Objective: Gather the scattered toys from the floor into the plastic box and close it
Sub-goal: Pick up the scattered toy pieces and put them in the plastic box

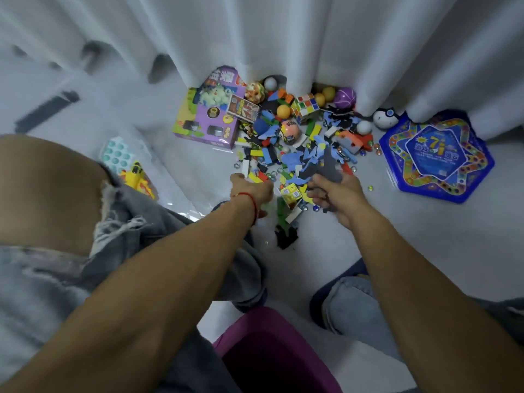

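Dense heap of small coloured toy pieces (297,154) blocks the floor straight ahead, up against white curtain folds (283,38). Purple cardboard toy box (204,120) walls the heap's left edge; blue star-patterned hexagonal game board (436,157) lies to the right. Bare grey floor (425,236) open between board and right knee. Magenta plastic box rim (255,316) sits near, between the knees.

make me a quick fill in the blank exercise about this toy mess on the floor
1. The right hand grips a dark grey ____ piece.
2. The star-patterned game board lies to the ____ of the toy pile.
3. The puzzle cube sits beside an ____ ball.
4. The left hand wears a ____ string at its wrist.

Missing words: foam; right; orange; red
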`<state>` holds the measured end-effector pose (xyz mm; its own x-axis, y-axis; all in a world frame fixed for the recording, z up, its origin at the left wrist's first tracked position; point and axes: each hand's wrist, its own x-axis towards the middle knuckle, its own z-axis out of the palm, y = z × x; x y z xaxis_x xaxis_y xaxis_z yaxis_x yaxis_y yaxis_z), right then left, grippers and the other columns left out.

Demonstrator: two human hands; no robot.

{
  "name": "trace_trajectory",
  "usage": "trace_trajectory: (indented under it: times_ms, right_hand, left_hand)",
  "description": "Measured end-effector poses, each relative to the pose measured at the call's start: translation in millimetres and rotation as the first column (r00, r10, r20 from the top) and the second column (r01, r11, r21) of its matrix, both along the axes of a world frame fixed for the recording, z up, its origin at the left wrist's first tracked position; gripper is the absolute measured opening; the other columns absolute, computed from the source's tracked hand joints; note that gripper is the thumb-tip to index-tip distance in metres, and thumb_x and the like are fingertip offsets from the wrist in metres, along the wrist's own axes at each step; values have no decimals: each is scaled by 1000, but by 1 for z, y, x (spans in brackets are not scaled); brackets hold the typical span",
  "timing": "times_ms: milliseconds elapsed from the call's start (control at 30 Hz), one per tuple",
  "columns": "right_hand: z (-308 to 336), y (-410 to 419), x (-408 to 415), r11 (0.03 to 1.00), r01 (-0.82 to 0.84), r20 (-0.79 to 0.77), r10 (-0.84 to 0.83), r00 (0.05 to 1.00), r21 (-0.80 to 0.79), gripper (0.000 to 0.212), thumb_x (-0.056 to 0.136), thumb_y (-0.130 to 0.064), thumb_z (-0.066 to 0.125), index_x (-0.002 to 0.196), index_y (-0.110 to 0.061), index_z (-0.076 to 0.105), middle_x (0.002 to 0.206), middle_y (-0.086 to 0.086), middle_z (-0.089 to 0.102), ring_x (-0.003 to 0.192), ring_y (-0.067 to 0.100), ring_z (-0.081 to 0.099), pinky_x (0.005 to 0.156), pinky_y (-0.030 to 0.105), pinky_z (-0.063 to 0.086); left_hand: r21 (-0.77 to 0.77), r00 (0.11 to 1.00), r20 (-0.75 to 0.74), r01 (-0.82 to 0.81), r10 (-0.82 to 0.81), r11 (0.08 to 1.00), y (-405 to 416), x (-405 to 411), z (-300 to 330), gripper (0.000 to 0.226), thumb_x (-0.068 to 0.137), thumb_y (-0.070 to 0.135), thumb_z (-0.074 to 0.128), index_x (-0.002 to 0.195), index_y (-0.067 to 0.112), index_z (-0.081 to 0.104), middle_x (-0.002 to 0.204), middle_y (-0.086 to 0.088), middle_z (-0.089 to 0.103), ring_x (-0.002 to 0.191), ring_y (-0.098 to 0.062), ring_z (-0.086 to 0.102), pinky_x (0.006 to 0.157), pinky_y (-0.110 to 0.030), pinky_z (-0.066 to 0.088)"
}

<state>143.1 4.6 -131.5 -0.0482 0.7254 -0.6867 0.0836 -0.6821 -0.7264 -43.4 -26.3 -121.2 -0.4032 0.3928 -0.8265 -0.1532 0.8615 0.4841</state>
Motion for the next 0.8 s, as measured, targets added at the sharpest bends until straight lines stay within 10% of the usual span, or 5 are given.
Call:
trace_trajectory:
  times_ms: [100, 267, 433, 567, 800]
  right_hand:
    - [36, 18, -70, 1000, -31, -189, 31, 982, 5, 9, 97, -9, 63, 101, -2, 60, 90, 18, 64, 61, 23, 61, 53, 31, 46]
    - [108, 20, -217, 967, -250, -378, 246, 893, 38, 17, 100, -6, 46, 108, -4, 60, 86, 14, 64, 62, 23, 62, 53, 31, 54]
    - [156, -6, -301, 840, -531, -348, 534, 770, 115, 15, 93, -11, 52, 104, -5, 59, 84, 17, 48, 62, 26, 48, 66, 38, 44]
    - [161, -3, -299, 732, -658, -139, 680, 720, 176, 30, 93, -25, 61, 117, -7, 59, 90, 8, 47, 73, 24, 47, 78, 42, 53]
    - [125, 53, -186, 583, -787, 328, 718, 615, 199, 17, 95, -22, 56, 101, -12, 69, 101, 11, 67, 81, 22, 63, 68, 36, 53]
  left_hand:
    - [129, 999, -20, -25, 28, 991, 21, -40, 58, 23, 78, 15, 65, 100, 10, 62, 86, -12, 63, 59, -22, 53, 49, -27, 50]
    - [279, 958, -247, -72, 145, 958, 24, -151, 175, 5, 75, 14, 63, 77, 13, 58, 64, -7, 51, 44, -20, 45, 56, -28, 51]
    - [157, 934, -304, -147, 189, 977, -20, -232, 226, 7, 83, 18, 59, 87, 13, 61, 92, -12, 60, 72, -25, 58, 83, -41, 57]
    - [123, 926, -353, -93, 131, 988, -48, -257, 219, 79, 69, 20, 78, 140, 15, 45, 132, -4, 44, 127, -30, 44, 105, -46, 40]
    - [229, 938, -346, 107, -22, 967, -31, -213, 171, 18, 86, 16, 60, 102, 9, 61, 99, -12, 52, 84, -29, 52, 81, -47, 58]
